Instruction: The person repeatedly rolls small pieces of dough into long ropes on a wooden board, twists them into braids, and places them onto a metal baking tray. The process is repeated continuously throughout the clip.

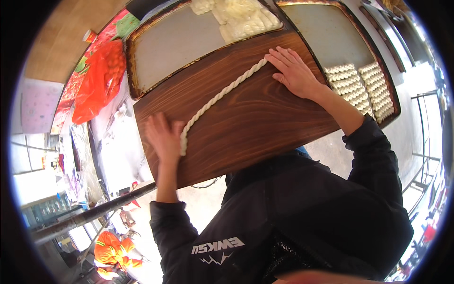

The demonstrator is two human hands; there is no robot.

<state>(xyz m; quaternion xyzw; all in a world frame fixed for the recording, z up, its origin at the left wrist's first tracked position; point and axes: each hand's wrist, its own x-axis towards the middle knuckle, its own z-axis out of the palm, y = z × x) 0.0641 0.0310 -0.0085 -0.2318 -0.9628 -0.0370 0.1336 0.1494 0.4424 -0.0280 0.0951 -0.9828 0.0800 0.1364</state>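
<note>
A long twisted rope of dough [222, 93] lies in a curve across the dark wooden board [241, 120]. At its upper right end, the fingertips of my right hand [292, 72] touch it, palm down with the fingers nearly straight. My left hand [163, 136], blurred, is beside the rope's lower left end, fingers spread; whether it touches the dough I cannot tell. Neither hand is closed around anything. On the right metal tray [337, 35], short twisted dough pieces [349, 87] lie in two columns.
Behind the board stands another metal tray [170, 46] with pale dough under clear plastic [244, 17] at its right. An orange-red plastic bag [103, 81] and a paper cup [90, 36] are at the left. A metal pole [92, 214] runs below left. A person in orange [113, 250] is farther off.
</note>
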